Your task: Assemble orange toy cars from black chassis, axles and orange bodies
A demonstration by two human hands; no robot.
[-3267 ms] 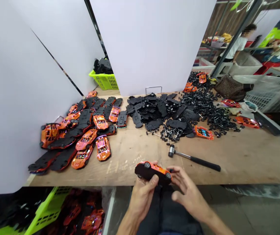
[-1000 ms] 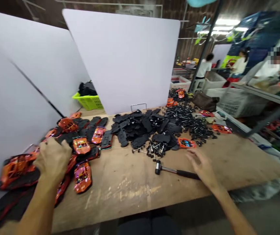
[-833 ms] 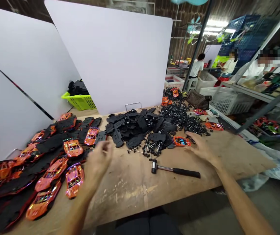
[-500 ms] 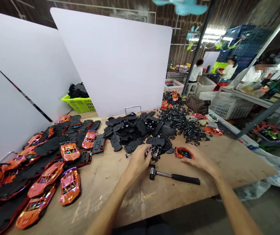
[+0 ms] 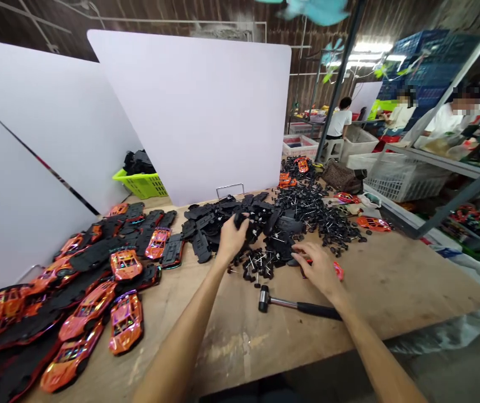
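Note:
My left hand [image 5: 233,240] is over the front of a heap of black toy-car chassis plates [image 5: 200,243], its fingers closed around a black plastic part [image 5: 238,220]. To its right, my right hand [image 5: 317,268] hovers low with fingers apart, close to the heap's edge. Beneath that hand an orange-red car shell [image 5: 339,271] is mostly covered. Between the hands lies a small cluster of wheel axles [image 5: 259,263]. A hammer [image 5: 282,303] with a black handle rests in front of them, its handle end behind my right forearm.
Orange toy cars [image 5: 126,322] and upturned ones crowd the table's left side. Loose axles [image 5: 307,201] pile up at the back right, beside a brown bag [image 5: 343,178]. White panels [image 5: 197,112] stand behind, near a green basket [image 5: 143,184]. Several people sit farther off.
My left hand has moved from the small axle cluster up to the chassis heap and closed on a black part. My right hand has shifted left, over the car shell.

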